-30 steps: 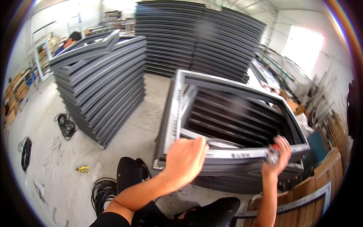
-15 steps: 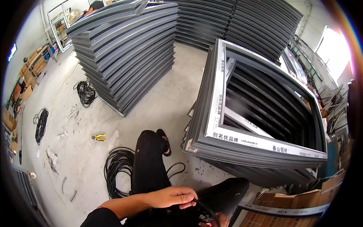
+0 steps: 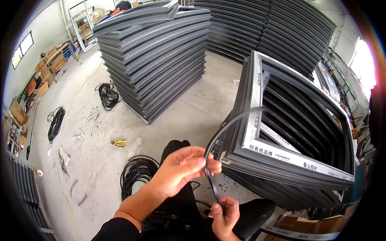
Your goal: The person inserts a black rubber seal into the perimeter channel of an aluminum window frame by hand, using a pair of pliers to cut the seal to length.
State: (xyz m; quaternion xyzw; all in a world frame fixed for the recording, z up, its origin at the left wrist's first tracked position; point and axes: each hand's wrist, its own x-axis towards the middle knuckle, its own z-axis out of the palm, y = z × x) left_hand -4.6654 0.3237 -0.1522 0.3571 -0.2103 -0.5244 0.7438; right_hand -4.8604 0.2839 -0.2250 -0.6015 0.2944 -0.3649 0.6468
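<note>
My left hand (image 3: 183,170) pinches a black rubber strip (image 3: 231,120) between thumb and fingers. Below it, my right hand (image 3: 225,217) grips the same strip, thumb against fingers. From my left hand the strip's upper part arches up and right, its far end in front of the nearest dark grey window frame (image 3: 295,158). That frame lies on top of a stack and carries white printed film. A coil of black strip (image 3: 134,172) rests on the floor beside my leg.
A tall stack of grey frames (image 3: 165,68) stands ahead, with more stacks (image 3: 229,30) behind it. Yellow-handled pliers (image 3: 119,143) and further black coils (image 3: 56,124) lie on the floor to the left. Cardboard (image 3: 321,225) is at lower right. Another person (image 3: 122,6) is partly hidden at the back.
Both hands have risen from my lap, bringing the strip up; its upper part now arches in front of the frame stack. The view has shifted, so the surroundings appear further right.
</note>
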